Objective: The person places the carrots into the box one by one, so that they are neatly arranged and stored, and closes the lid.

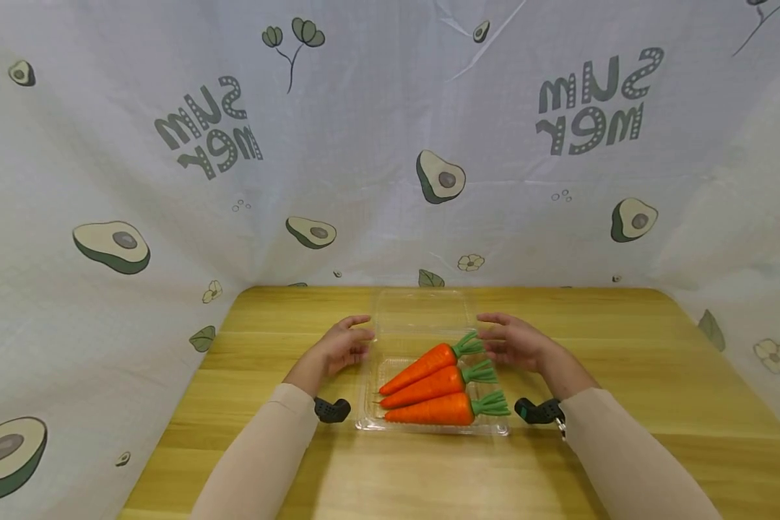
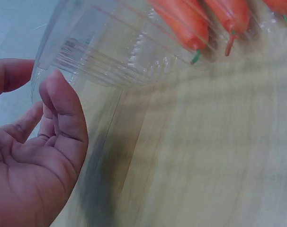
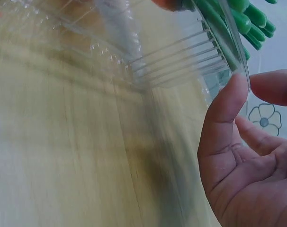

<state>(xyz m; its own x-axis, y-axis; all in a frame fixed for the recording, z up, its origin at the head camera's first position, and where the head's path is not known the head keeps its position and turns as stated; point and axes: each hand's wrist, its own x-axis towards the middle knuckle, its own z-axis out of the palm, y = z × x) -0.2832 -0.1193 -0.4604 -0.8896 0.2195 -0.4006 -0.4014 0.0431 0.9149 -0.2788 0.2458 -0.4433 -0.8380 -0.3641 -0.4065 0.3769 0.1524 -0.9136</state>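
A clear plastic clamshell box [image 1: 369,415] stands open on the wooden table, its transparent lid [image 1: 422,307] folded back behind it. Three orange carrots with green stalks lie side by side in the base: a rear carrot [image 1: 422,365], a middle carrot [image 1: 429,386] and a front carrot [image 1: 432,410]. Their stalks point right, some reaching over the box's right edge. My left hand [image 1: 344,345] is at the left side, thumb and a finger pinching the rim in the left wrist view. On the opposite side my right hand [image 1: 516,343] pinches the rim likewise, close to the stalks [image 3: 219,28].
The wooden table [image 1: 598,325] extends to both sides and in front of the box. A pale cloth printed with avocados [image 1: 440,177] hangs behind and along both sides. Each wrist carries a black camera mount [image 1: 331,410].
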